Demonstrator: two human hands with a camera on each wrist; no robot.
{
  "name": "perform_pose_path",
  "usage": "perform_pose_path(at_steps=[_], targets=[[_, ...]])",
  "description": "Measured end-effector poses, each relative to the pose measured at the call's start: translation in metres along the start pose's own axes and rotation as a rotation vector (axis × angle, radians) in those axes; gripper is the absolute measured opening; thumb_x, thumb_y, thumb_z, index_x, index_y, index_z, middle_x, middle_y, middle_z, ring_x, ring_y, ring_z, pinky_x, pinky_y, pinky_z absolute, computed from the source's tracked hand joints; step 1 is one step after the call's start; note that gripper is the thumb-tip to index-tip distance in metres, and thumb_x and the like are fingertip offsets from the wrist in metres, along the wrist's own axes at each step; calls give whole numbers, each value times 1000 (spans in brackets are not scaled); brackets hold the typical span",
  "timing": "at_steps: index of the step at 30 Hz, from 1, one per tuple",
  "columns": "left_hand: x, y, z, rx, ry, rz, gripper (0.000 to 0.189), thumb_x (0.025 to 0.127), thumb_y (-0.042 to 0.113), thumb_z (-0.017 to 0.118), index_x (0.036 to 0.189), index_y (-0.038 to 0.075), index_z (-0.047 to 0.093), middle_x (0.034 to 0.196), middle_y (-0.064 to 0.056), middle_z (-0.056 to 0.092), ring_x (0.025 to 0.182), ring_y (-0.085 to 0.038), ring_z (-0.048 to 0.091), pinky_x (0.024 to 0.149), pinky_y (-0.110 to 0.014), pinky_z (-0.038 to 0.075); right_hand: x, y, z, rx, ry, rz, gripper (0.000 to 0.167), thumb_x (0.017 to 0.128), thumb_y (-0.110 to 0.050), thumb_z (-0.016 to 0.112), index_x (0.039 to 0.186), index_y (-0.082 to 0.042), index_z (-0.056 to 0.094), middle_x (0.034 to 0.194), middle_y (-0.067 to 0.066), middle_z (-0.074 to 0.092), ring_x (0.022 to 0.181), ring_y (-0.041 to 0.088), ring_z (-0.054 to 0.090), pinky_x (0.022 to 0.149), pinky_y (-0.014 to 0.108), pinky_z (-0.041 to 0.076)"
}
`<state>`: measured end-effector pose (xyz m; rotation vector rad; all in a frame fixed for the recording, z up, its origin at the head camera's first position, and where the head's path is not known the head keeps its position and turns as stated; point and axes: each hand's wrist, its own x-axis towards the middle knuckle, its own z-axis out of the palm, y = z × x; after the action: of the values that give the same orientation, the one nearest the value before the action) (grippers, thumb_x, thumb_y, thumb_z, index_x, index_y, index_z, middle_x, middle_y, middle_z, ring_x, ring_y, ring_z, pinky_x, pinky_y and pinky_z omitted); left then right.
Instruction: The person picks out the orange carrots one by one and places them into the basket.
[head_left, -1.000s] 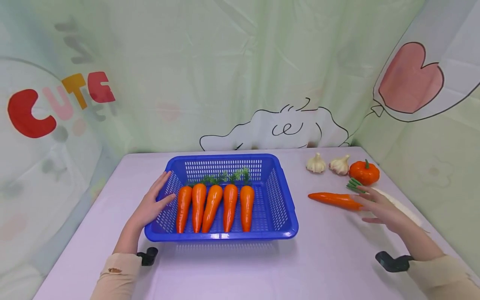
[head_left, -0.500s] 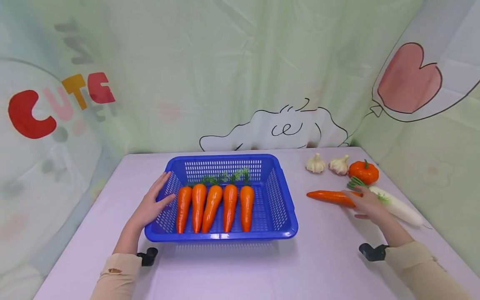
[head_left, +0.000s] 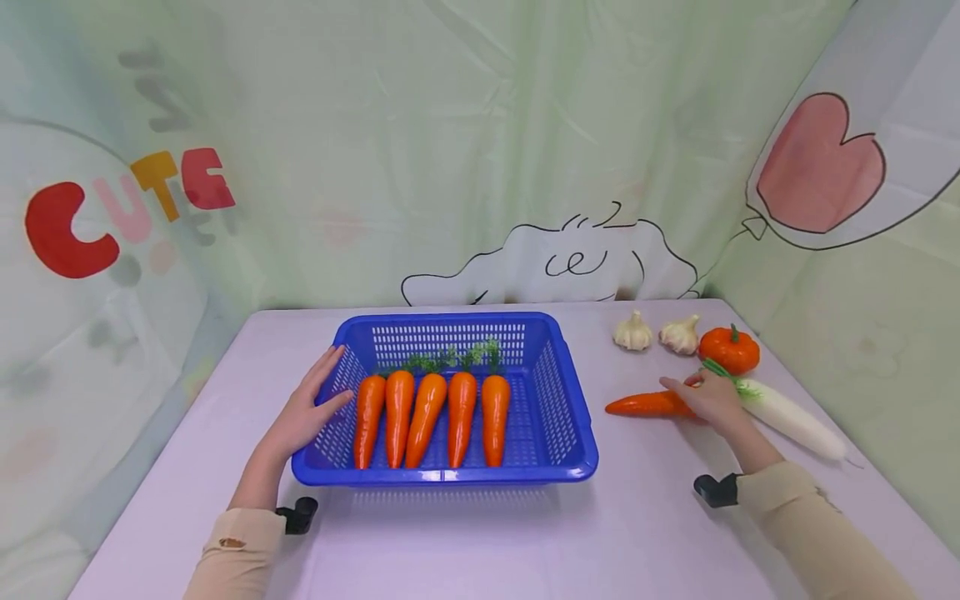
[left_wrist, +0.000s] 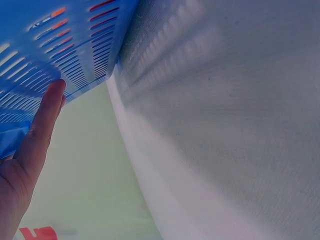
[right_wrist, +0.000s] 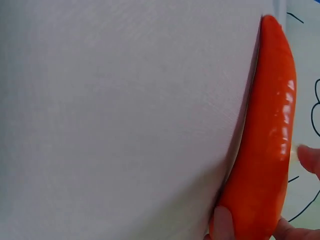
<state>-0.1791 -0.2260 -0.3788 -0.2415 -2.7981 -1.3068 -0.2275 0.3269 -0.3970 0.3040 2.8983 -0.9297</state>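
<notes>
My left hand [head_left: 303,412] rests at the left side of the blue plastic basket [head_left: 450,476], thumb over the rim. In the left wrist view, a straight finger [left_wrist: 45,117] lies against the slotted wall. Several orange carrots [head_left: 461,417] lie side by side inside, leafy tops toward the back. On the table right of the basket, my right hand [head_left: 716,404] grips another carrot [head_left: 637,406] near its thick end. In the right wrist view, thumb and fingers sit on both sides of this carrot [right_wrist: 267,125]. Its top is hidden by the hand.
A white radish [head_left: 795,421] with green stems lies just right of my right hand. Behind it are a small orange pumpkin [head_left: 730,350] and two garlic bulbs [head_left: 679,335]. A printed curtain [head_left: 450,150] surrounds the table [head_left: 480,550].
My right hand has come left and down onto the loose carrot and closed round it. That carrot has shifted slightly left and nearer. The left hand and basket stay in place.
</notes>
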Motion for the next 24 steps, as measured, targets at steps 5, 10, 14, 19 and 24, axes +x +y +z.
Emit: perform_pose_path(at_steps=[5, 10, 14, 19, 24], targets=[[1, -1, 2, -5, -1, 2, 69, 91, 23, 53, 148, 21, 15, 152, -13, 7, 136, -40, 9, 97, -68, 19, 3, 4, 4, -17, 30, -23, 65, 79, -42, 66, 104, 14, 45, 87, 24, 47, 79, 33, 45, 57, 28, 41], [1, -2, 1, -3, 4, 8, 69, 91, 23, 53, 148, 21, 15, 152, -13, 8, 136, -39, 9, 97, -68, 18, 6, 4, 9, -45, 20, -45, 75, 78, -49, 65, 109, 16, 43, 94, 29, 47, 82, 36, 44, 61, 31, 43], [0, -2, 0, -4, 4, 10, 68, 91, 23, 53, 148, 21, 16, 152, -13, 8, 136, -39, 9, 97, -68, 18, 7, 2, 9, -52, -2, -78, 74, 78, -46, 66, 112, 16, 43, 99, 33, 45, 86, 38, 43, 65, 34, 43], [0, 0, 0, -11, 1, 9, 68, 91, 23, 53, 148, 21, 16, 152, -13, 8, 136, -40, 9, 97, -68, 18, 6, -1, 8, -16, -35, -102, 73, 79, -37, 67, 122, 14, 38, 111, 37, 40, 95, 43, 40, 77, 46, 45], [-1, 1, -1, -19, -1, 10, 67, 91, 22, 53, 148, 20, 16, 152, -14, 8, 136, -40, 9, 97, -68, 17, 4, -6, 8, 71, -45, -98, 76, 78, -27, 70, 132, 9, 31, 122, 39, 33, 104, 48, 36, 86, 54, 41]])
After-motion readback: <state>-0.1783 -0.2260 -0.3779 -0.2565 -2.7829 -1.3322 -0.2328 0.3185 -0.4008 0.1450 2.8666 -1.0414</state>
